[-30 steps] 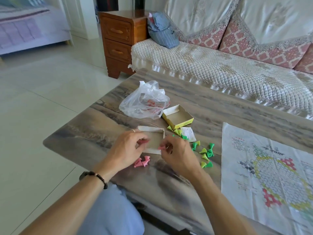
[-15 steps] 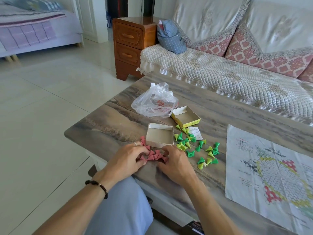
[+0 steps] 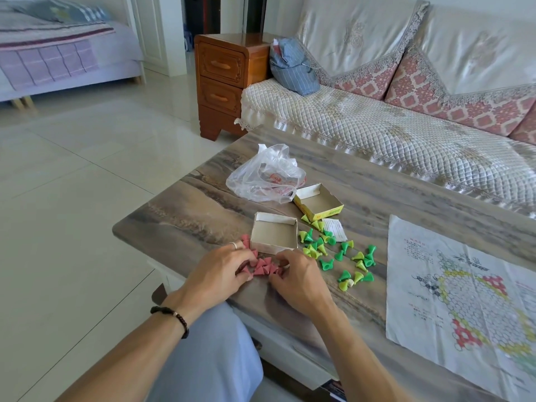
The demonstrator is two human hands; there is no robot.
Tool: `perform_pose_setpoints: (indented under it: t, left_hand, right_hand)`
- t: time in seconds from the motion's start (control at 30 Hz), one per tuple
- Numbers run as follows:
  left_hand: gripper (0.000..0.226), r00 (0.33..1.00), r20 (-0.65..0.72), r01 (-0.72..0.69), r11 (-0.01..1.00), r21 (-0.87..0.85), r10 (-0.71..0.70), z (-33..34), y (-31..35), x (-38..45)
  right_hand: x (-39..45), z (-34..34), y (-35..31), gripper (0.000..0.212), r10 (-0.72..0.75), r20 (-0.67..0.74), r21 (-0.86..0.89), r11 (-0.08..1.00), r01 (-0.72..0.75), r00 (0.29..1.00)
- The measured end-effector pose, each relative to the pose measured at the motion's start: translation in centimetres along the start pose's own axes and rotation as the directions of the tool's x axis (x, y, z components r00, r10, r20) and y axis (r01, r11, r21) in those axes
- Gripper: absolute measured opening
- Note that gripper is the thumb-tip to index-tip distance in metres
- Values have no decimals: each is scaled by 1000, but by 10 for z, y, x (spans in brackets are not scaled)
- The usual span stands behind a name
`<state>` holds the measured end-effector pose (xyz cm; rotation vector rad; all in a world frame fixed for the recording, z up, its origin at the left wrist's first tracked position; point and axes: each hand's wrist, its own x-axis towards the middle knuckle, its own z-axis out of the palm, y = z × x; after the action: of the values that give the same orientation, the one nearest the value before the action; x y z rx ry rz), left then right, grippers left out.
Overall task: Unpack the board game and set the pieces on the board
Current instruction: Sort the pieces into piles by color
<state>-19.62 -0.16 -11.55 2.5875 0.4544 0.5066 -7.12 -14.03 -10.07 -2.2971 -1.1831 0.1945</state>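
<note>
**Pink pieces herded into a heap**

Both hands have closed in since a moment ago, drawing the pink pieces (image 3: 262, 266) tighter between them. Left hand (image 3: 216, 274) and right hand (image 3: 298, 278) rest on the tabletop (image 3: 188, 216), fingers curled inward around the little pile, cupping rather than pinching. Just beyond their fingertips sits the empty box tray (image 3: 274, 234); green pieces (image 3: 338, 253) lie scattered to the right hand's side, and the paper board (image 3: 464, 288) further right, still bare. Gathering looks like the step in hand; next, I'd guess, comes lifting the pieces across to the board.
</note>
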Motion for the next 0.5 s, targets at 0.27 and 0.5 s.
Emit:
perform_pose_setpoints:
  t: [0.27,0.5]
  left_hand:
    - [18,990,-112,-93,995,-29,89,10,30,18]
    - [21,981,-17,-192,981,-31,192,44,86,42]
  right_hand:
    - [-18,-23,19,39,34,-46,51,998,-32,998]
    - [-44,-68,81,34,210,-233,38,978,-207,950]
